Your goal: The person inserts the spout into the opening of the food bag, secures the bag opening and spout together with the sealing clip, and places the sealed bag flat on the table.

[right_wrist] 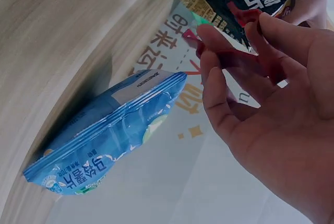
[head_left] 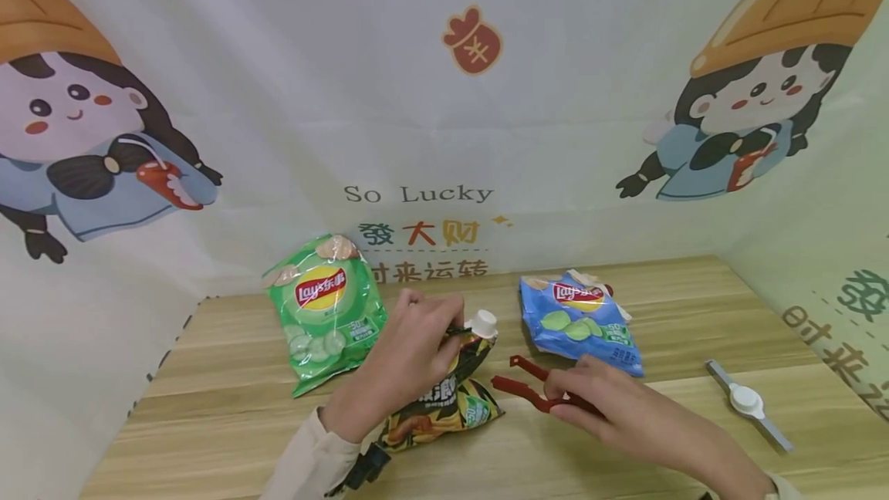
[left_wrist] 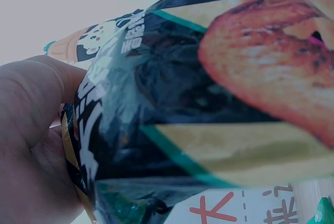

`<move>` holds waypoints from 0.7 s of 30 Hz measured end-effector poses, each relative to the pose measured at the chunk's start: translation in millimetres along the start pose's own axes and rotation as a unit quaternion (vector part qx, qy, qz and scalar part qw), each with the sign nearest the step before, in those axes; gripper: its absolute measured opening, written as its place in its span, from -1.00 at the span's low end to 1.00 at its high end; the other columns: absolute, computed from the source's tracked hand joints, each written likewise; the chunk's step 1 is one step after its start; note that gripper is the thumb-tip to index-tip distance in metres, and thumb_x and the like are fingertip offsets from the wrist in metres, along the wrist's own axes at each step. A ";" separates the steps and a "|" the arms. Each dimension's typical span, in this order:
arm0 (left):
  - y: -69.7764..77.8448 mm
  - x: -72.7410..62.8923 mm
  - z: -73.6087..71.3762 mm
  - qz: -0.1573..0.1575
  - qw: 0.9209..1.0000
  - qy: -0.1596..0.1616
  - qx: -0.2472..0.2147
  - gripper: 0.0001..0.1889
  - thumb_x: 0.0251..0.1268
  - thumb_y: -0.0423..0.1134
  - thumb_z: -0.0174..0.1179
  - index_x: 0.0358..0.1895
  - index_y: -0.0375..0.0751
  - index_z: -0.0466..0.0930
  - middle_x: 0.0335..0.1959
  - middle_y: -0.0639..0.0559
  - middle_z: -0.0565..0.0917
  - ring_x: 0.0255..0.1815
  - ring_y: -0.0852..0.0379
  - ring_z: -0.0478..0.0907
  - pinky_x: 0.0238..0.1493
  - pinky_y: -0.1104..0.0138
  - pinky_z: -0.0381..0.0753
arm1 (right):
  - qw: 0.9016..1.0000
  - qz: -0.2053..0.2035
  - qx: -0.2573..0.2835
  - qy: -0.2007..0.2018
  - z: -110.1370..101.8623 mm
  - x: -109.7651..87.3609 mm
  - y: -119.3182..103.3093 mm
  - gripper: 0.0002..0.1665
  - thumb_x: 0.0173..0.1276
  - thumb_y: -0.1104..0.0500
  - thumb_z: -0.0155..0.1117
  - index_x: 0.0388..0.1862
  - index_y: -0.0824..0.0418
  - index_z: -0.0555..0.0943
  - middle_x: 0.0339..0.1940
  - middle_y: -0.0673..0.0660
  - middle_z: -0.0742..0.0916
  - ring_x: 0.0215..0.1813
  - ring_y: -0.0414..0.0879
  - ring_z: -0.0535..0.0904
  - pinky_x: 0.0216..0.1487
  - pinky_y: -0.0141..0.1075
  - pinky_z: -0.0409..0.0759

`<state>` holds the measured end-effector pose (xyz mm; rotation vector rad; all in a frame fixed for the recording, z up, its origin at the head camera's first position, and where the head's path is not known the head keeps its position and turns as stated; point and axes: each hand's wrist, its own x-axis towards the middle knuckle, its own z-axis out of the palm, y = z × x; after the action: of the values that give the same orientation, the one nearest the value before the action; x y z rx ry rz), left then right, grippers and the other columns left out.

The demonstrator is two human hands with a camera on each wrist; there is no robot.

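My left hand (head_left: 410, 353) grips the gathered upper part of a black chip bag (head_left: 444, 407), which stands tilted on the table. In the left wrist view the thumb lies along the side of that bag (left_wrist: 172, 88), beside its chicken-wing picture. A white cap (head_left: 484, 322) sticks up at the bag's top, right by the fingertips. My right hand (head_left: 604, 403) holds a red hinged clip (head_left: 517, 386) between thumb and fingers. The clip's two arms are spread apart and point toward the black bag. Part of the clip is hidden in the hand.
A green chip bag (head_left: 326, 315) leans against the printed backdrop on the left. A blue chip bag (head_left: 579, 322) sits behind the right hand, with something white and red at its top. At the right lies a grey bar clip with a round white cap (head_left: 746, 401).
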<state>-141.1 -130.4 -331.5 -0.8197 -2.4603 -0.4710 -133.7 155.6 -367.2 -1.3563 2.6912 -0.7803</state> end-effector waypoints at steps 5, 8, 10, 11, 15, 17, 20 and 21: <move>-2.4 -2.6 -1.6 -0.006 1.000 -0.003 0.003 -0.71 0.04 -0.39 0.45 -0.42 -0.04 0.47 -0.56 0.26 0.57 -0.58 0.29 0.33 -0.16 0.24 0.28 | 1.000 -0.003 -0.007 0.002 0.3 2.5 -2.3 -0.92 0.55 -0.07 0.08 -0.15 -0.21 0.54 -0.32 -0.31 0.53 -0.16 -0.29 0.41 -0.22 -0.38 0.47; -3.5 -4.0 -2.8 -0.006 1.000 -0.002 0.004 -0.72 0.04 -0.39 0.46 -0.41 -0.05 0.48 -0.56 0.26 0.58 -0.58 0.29 0.34 -0.16 0.24 0.29 | 1.000 -0.015 0.005 0.011 -0.1 4.8 -2.9 -0.91 0.55 -0.05 0.10 -0.13 -0.19 0.56 -0.28 -0.31 0.56 -0.15 -0.29 0.44 -0.20 -0.36 0.50; -4.0 -4.8 -3.7 -0.005 1.000 -0.001 0.005 -0.72 0.03 -0.39 0.46 -0.42 -0.05 0.48 -0.56 0.25 0.59 -0.58 0.29 0.34 -0.17 0.24 0.29 | 0.999 -0.024 0.015 0.021 -0.9 6.1 -3.0 -0.92 0.54 -0.03 0.12 -0.12 -0.18 0.57 -0.24 -0.30 0.59 -0.14 -0.29 0.46 -0.18 -0.34 0.52; -4.3 -5.3 -4.0 -0.005 1.000 -0.001 0.006 -0.72 0.03 -0.39 0.45 -0.41 -0.06 0.48 -0.55 0.24 0.59 -0.58 0.29 0.34 -0.17 0.24 0.29 | 0.999 -0.029 0.020 0.025 -1.3 6.6 -2.9 -0.93 0.54 -0.01 0.13 -0.11 -0.18 0.57 -0.21 -0.30 0.60 -0.14 -0.29 0.47 -0.17 -0.32 0.53; -4.3 -6.2 -4.6 -0.007 1.000 -0.001 0.008 -0.72 0.03 -0.41 0.44 -0.41 -0.05 0.48 -0.54 0.24 0.61 -0.57 0.29 0.36 -0.16 0.24 0.28 | 0.998 -0.045 0.025 0.040 -1.7 8.0 -1.3 -0.92 0.52 0.05 0.18 -0.10 -0.17 0.58 -0.15 -0.27 0.63 -0.12 -0.28 0.51 -0.12 -0.29 0.56; -3.5 -5.5 -4.2 -0.007 1.000 -0.005 0.007 -0.72 0.03 -0.42 0.43 -0.40 -0.04 0.49 -0.53 0.24 0.62 -0.56 0.30 0.37 -0.16 0.25 0.28 | 0.998 -0.045 0.017 0.047 -1.0 8.3 -0.4 -0.91 0.52 0.07 0.19 -0.10 -0.16 0.58 -0.14 -0.27 0.62 -0.10 -0.28 0.52 -0.11 -0.28 0.57; -1.1 -3.2 -3.8 -0.002 1.000 -0.014 0.004 -0.74 0.05 -0.40 0.43 -0.39 -0.04 0.49 -0.54 0.24 0.62 -0.56 0.30 0.39 -0.15 0.25 0.28 | 0.998 -0.032 0.006 0.057 1.1 8.6 0.4 -0.92 0.52 0.07 0.18 -0.10 -0.15 0.56 -0.13 -0.27 0.61 -0.09 -0.28 0.51 -0.10 -0.26 0.57; -0.4 -2.4 -3.6 0.001 1.000 -0.016 0.003 -0.74 0.06 -0.40 0.43 -0.38 -0.04 0.50 -0.54 0.24 0.62 -0.56 0.30 0.40 -0.15 0.25 0.28 | 0.998 -0.027 0.004 0.061 2.1 8.9 0.5 -0.93 0.52 0.07 0.17 -0.10 -0.15 0.56 -0.13 -0.28 0.60 -0.08 -0.28 0.50 -0.09 -0.26 0.56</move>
<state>-138.4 -133.5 -329.9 -0.8328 -2.4890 -0.4544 -139.1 148.2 -367.5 -1.4308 2.7489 -0.9075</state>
